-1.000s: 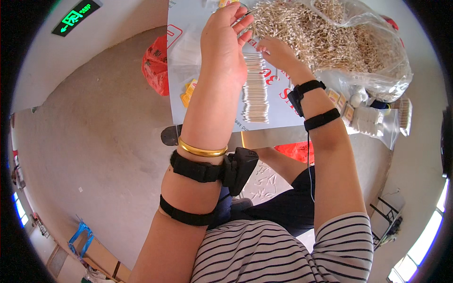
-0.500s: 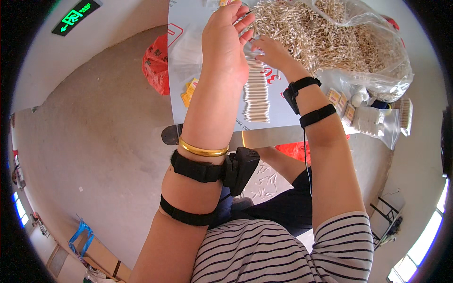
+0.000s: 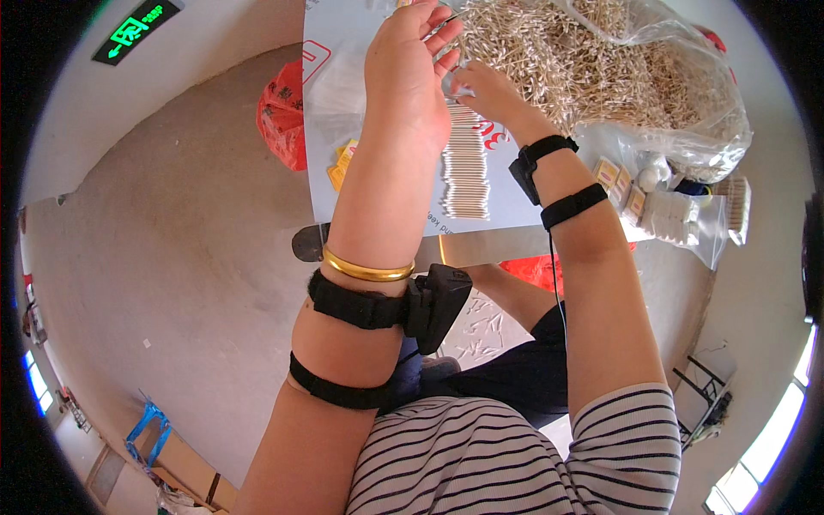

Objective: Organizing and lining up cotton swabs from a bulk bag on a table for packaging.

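Cotton swabs lie side by side in a neat column on the grey-white table, running toward its near edge. At the far end of this column is my right hand, its fingers bent inward; what they pinch is too small to make out. My left hand is held palm up just left of the column, the fingers loosely curled and apart, with nothing visible in them. Its wrist and forearm cover part of the table. Beyond both hands spreads a big heap of loose cotton swabs in a clear plastic bag.
Small yellow boxes sit left of my left forearm, near clear plastic film. Small boxes and clear packs of swabs stand at the table's right edge. A red plastic bag hangs at the left. Scraps lie below.
My right hand has shifted slightly up and left, and its fingers, earlier more spread, have drawn together at the column's far end. My left hand has barely moved.
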